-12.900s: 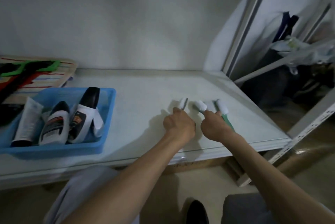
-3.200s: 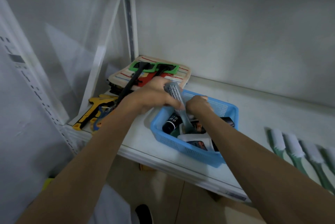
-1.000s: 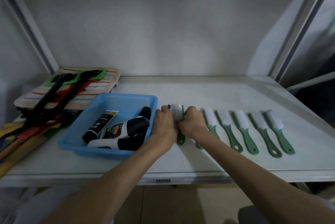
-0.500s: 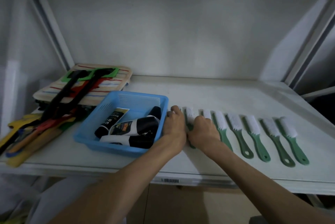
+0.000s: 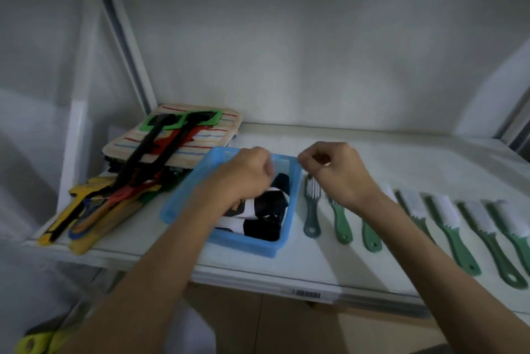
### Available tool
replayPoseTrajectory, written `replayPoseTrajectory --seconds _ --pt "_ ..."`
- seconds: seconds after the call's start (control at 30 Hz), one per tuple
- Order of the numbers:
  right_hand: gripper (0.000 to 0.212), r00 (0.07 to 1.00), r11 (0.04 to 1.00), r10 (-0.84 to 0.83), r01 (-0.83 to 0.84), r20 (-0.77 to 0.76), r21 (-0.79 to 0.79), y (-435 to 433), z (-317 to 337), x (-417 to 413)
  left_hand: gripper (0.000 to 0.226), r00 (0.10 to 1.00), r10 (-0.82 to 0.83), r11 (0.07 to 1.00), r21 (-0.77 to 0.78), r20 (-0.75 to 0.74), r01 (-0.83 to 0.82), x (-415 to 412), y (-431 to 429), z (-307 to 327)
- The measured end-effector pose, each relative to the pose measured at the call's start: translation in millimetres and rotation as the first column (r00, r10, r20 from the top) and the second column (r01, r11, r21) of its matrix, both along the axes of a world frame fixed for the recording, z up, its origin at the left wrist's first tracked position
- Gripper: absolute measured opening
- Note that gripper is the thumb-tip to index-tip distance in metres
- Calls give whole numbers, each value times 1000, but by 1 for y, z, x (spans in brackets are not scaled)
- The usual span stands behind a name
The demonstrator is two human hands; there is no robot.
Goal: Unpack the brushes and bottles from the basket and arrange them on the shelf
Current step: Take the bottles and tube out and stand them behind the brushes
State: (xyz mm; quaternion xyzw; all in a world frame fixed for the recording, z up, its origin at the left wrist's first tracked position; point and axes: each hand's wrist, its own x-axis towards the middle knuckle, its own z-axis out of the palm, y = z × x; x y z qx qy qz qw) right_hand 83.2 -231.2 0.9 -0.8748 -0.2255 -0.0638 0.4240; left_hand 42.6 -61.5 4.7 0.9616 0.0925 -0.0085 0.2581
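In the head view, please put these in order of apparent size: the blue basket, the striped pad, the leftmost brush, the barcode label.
1. blue basket
2. striped pad: it lies farther away and is partly covered, so its rank against the basket is unsure
3. leftmost brush
4. barcode label, clearly smallest

Likely a shop or stockroom: a white metal shelf (image 5: 372,158) with a barcode label (image 5: 306,293) on its front edge carries identical green brushes (image 5: 456,241) and stacked striped pads (image 5: 200,141).
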Motion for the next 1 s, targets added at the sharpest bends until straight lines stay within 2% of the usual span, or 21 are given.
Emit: replayPoseTrajectory --seconds 0.03,0.1,0.17,0.2,0.27,0.33,0.4,0.5,0.53,0.57,0.6,0.63,0.7,0.77,0.87,1.0 --pt "20 993 993 102 -105 -54 -56 8 -3 -4 8 995 27 999 46 -96 -23 0 22 -2" --pt "33 962 930 216 -255 -165 -266 24 -15 -5 15 974 17 997 83 -225 2 1 53 -10" --pt "43 941 834 239 -325 -239 -446 34 -28 -2 26 939 -83 996 -1 -334 88 0 67 -15" --pt "42 937 805 250 -341 -244 -485 37 -33 -1 33 919 -122 993 -46 -375 113 -2 69 -16" --pt "35 945 778 266 -327 -190 -536 43 -36 1 48 906 -147 989 -78 -397 126 -3 75 -21" --pt "26 958 795 278 -274 -77 -541 48 -35 2 59 902 -167 986 -51 -398 160 -1 77 -28" --pt "21 963 879 265 -258 -38 -402 54 -34 4 58 892 -210 977 -39 -400 212 3 78 -34" --pt "34 972 978 209 -211 -104 -2 62 -25 3 47 949 -195 977 -134 -248 166 9 85 -38" --pt "37 976 981 177 -165 -126 100 62 -20 1 45 973 -158 977 -169 -170 129 11 88 -36" --pt "40 975 983 160 -143 -152 116 60 -15 0 42 989 -116 971 -220 -94 93 14 91 -34" --pt "45 966 984 176 -174 -190 30 55 -9 -2 39 997 -71 953 -297 -13 64 16 92 -30" --pt "52 937 955 233 -271 -261 -121 50 -5 -4 35 997 -5 926 -377 77 34 20 93 -27" --pt "56 824 763 343 -525 -452 -379 45 -4 -14 28 940 185 858 -514 286 -13 30 89 -20" --pt "48 812 602 362 -578 -458 -550 48 -12 -27 29 832 352 778 -629 428 -5 42 78 -10" --pt "48 877 562 307 -481 -371 -673 57 -20 -36 33 744 433 728 -684 509 45 60 52 1" --pt "43 898 591 315 -440 -309 -676 57 -19 -38 31 773 431 698 -715 465 41 94 10 -3"
